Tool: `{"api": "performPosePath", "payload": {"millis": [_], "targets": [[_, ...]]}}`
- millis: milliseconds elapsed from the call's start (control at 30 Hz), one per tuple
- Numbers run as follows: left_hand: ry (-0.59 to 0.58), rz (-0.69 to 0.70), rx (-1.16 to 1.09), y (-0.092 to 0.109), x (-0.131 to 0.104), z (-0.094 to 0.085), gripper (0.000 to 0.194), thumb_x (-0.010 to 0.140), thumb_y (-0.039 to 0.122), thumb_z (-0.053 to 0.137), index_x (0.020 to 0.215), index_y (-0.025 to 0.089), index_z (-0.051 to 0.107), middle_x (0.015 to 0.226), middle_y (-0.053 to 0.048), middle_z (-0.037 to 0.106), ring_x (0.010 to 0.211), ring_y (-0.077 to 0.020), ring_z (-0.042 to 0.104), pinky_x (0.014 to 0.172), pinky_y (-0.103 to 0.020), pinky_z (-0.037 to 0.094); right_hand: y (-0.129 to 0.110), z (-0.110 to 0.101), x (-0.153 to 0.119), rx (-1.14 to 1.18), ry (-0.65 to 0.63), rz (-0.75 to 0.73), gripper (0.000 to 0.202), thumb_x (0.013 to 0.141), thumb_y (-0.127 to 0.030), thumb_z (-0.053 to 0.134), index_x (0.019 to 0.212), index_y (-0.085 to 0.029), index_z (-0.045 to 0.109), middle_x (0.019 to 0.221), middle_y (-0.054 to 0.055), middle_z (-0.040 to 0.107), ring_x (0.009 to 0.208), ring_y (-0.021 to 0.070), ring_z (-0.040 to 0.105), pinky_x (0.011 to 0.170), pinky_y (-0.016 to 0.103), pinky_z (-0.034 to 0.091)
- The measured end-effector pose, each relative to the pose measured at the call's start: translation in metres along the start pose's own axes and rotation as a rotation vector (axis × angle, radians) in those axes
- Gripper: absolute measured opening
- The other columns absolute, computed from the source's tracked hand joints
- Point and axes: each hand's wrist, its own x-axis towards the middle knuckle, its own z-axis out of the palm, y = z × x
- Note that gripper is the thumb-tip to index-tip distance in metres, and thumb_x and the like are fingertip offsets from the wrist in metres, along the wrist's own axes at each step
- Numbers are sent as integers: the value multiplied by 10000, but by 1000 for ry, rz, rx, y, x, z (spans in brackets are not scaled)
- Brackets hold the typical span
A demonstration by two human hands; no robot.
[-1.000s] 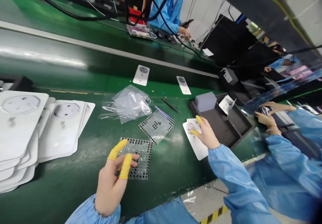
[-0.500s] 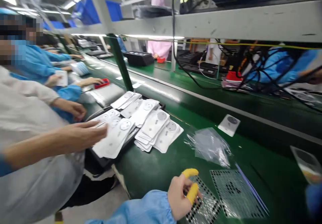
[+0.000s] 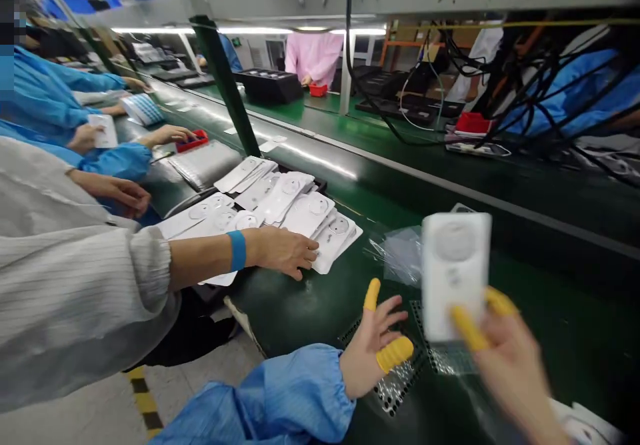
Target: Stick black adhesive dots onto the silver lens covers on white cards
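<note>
My left hand [image 3: 377, 348], with yellow covers on thumb and index finger, is spread and holds nothing above a dotted sheet [image 3: 397, 388]. Between yellow-covered thumb and finger, my right hand [image 3: 510, 351] pinches a white card-shaped pack [image 3: 456, 271] with a round mark near its top, held upright and slightly blurred. Behind that pack, a second dotted sheet [image 3: 450, 359] is partly hidden. Clear plastic bags [image 3: 403, 255] lie on the green bench beside the pack. Piled white packs [image 3: 313, 211] fill a black tray to the left and overlap its edge.
A co-worker's hand [image 3: 285, 251] with a blue wristband reaches over the piled packs from the left. A green post [image 3: 227, 85] stands behind the pile. Black cables [image 3: 530, 111] hang at the right. More white items [image 3: 587, 425] lie at lower right.
My right hand has come in from the right with a white pack. My left hand has opened and lifted off the dotted sheet. The co-worker's hand has moved right across the pile.
</note>
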Motion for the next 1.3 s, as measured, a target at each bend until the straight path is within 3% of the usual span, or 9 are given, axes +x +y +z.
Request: {"api": "performPosePath", "payload": {"millis": [67,167,300,433,567,700,800,1033,1300], "targets": [[51,38,-59,13,-6,0,981,773,476,689,1499,296,53,1332,-141,553,1069,-251,620,889,-401,504,13,27,-51,125,-207,81,519,779,-472,658,1203,-224,491,1095,109,683,916,245,694,751,365,605],[167,41,170,37,-19,-20,878,803,417,663,1498,286,144,1150,-93,672,871,-207,670,754,-333,558,40,60,-97,-56,-210,-71,571,797,-377,670,1300,-237,439,1212,116,631,1079,259,641,893,426,569],[229,-6,617,67,-32,-68,403,788,354,650,1141,162,676,1141,-106,675,955,-252,648,755,-301,548,71,65,-110,-386,-256,-451,439,856,-181,590,1282,-243,507,1389,117,502,1334,297,421,1054,560,428],[278,-16,838,79,-37,-93,326,790,353,609,990,132,741,1122,-97,680,979,-265,642,784,-306,524,76,60,-105,-408,-174,-488,359,897,-84,479,1218,-233,544,1288,100,596,1276,240,500,1028,506,478],[130,-139,808,72,-35,-80,378,768,422,629,954,115,747,945,-101,726,908,-278,659,776,-336,529,59,57,-98,-357,-95,-457,333,896,-98,506,1200,-230,542,1244,95,625,1195,206,570,999,437,509],[45,-383,568,58,-25,-57,451,656,482,739,873,87,754,942,-135,734,740,-252,682,577,-300,544,45,43,-95,-482,-211,-613,433,874,-48,484,1273,-214,493,1302,115,585,1274,234,497,1061,523,417],[39,-464,493,49,-22,-48,471,628,494,764,835,70,750,858,-137,742,636,-218,677,509,-284,538,36,32,-94,-535,-296,-620,433,863,-64,504,1275,-198,493,1311,125,573,1292,256,471,1084,576,356],[26,-435,492,41,-27,-45,415,679,434,736,900,82,739,815,-112,745,719,-235,691,603,-312,569,27,55,-82,-374,-218,-633,262,870,-130,568,1116,-218,592,1043,85,666,977,195,630,934,455,521],[-40,-279,673,32,-31,-50,253,776,226,605,964,123,739,943,-90,730,857,-240,672,721,-319,554,42,72,-80,-470,-265,-751,310,920,-106,402,1182,-151,562,1060,126,683,994,209,649,914,412,557]]}}
